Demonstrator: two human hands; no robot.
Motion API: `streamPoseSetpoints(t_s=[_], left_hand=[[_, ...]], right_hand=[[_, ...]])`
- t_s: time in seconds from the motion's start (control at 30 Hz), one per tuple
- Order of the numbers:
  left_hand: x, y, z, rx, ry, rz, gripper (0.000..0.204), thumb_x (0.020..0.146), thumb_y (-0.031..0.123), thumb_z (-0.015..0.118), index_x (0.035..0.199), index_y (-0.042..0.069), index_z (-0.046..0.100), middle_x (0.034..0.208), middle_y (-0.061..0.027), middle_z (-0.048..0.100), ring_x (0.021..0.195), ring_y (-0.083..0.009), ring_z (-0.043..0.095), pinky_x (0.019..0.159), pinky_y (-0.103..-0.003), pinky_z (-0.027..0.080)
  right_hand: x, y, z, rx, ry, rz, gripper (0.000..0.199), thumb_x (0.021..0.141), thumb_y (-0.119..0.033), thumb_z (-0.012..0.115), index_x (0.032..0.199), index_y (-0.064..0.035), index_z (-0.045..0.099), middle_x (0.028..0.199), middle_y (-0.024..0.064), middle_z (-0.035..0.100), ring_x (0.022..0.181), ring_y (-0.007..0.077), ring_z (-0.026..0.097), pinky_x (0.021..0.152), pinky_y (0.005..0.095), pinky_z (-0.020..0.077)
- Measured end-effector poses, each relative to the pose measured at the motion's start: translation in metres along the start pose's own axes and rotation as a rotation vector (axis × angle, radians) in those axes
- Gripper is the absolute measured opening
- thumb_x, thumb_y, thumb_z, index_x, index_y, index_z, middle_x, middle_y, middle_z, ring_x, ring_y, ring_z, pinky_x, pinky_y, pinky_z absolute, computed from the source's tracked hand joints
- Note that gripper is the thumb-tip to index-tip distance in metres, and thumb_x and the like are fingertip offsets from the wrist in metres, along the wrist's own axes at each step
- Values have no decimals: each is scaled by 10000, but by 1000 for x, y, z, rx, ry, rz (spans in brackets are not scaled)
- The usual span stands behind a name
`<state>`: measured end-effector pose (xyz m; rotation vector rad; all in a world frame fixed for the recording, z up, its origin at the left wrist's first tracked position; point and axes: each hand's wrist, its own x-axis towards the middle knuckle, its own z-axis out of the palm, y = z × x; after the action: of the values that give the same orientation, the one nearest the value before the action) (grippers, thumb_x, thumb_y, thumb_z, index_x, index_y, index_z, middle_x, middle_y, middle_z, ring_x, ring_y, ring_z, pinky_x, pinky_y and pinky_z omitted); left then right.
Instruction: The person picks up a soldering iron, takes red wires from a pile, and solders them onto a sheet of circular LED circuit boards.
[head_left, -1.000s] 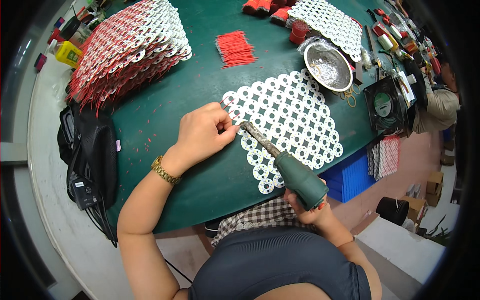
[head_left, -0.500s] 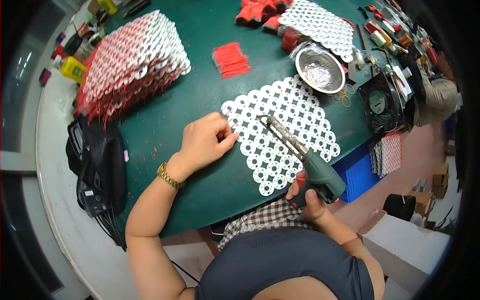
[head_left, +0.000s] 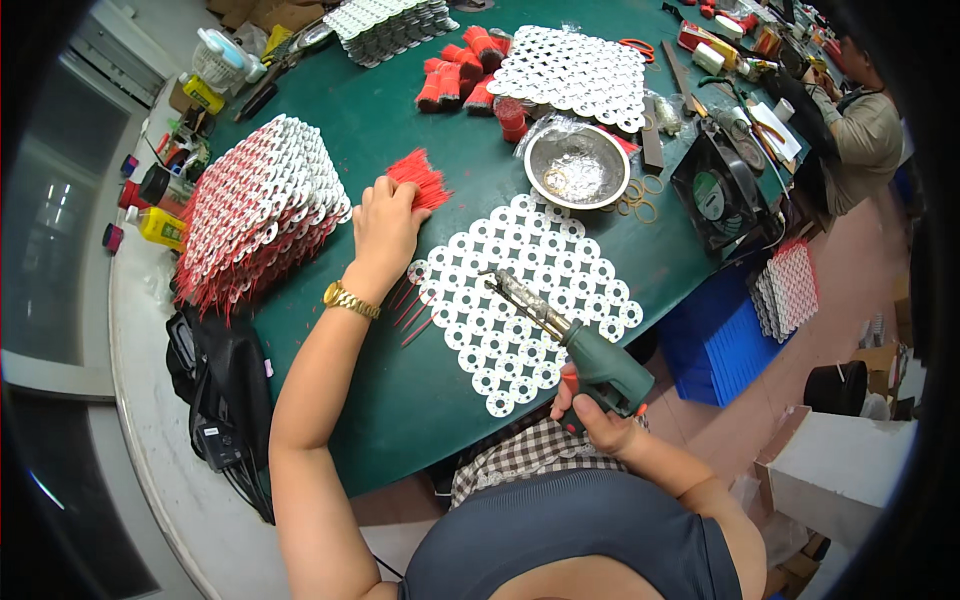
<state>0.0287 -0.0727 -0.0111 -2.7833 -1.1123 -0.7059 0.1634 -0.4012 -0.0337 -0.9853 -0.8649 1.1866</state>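
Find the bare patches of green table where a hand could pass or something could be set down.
Bare green table lies between the white ring mat and the near edge, below the left hand. A second patch sits between the tall mat stack and the red wire bundles. The far right, around the metal bowl and fan, is crowded.

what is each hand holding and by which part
The right hand grips the green soldering gun by its handle. The left hand rests on the red wire bundle; a grasp cannot be told.

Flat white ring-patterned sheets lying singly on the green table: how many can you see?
2: one sheet under the green tool before the person, one at the far edge by red bundles. The stacks hold more, uncountable.
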Motion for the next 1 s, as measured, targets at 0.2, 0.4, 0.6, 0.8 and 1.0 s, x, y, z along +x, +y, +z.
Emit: streamPoseSetpoints(t_s=[0.2,0.4,0.6,0.8,1.0], left_hand=[[-2,-2,13,107,88,64,173,762,181,737,857,127,603,875,-27,558,868,-246,536,722,-395,393],[-11,0,16,143,251,173,92,779,202,710,833,145,661,821,12,578,800,-199,542,713,-375,387],[-15,-7,13,14,327,133,118,779,180,719,887,145,686,839,7,602,785,-193,566,702,-360,392],[-23,-11,4,-354,334,-33,131,826,170,717,938,101,724,835,-16,635,783,-187,588,735,-322,418],[-49,-4,-24,-571,326,-143,141,806,70,739,944,42,726,799,-63,669,701,-164,609,650,-280,474]], right_hand=[[-8,5,-12,102,81,-22,457,913,-275,589,1270,-37,431,872,103,541,745,182,581,711,337,526],[2,-17,-11,456,175,36,428,906,-318,591,1214,-58,446,772,90,517,612,176,544,618,330,494],[10,-28,-19,1174,27,219,347,958,-346,498,1199,-98,463,719,11,496,539,122,502,622,325,439],[7,-18,-22,1335,-94,185,358,957,-361,506,1189,-94,447,713,3,467,545,116,495,630,336,432],[6,-18,-23,1218,-103,157,358,966,-367,494,1206,-106,439,701,-7,477,536,110,518,605,320,436]])
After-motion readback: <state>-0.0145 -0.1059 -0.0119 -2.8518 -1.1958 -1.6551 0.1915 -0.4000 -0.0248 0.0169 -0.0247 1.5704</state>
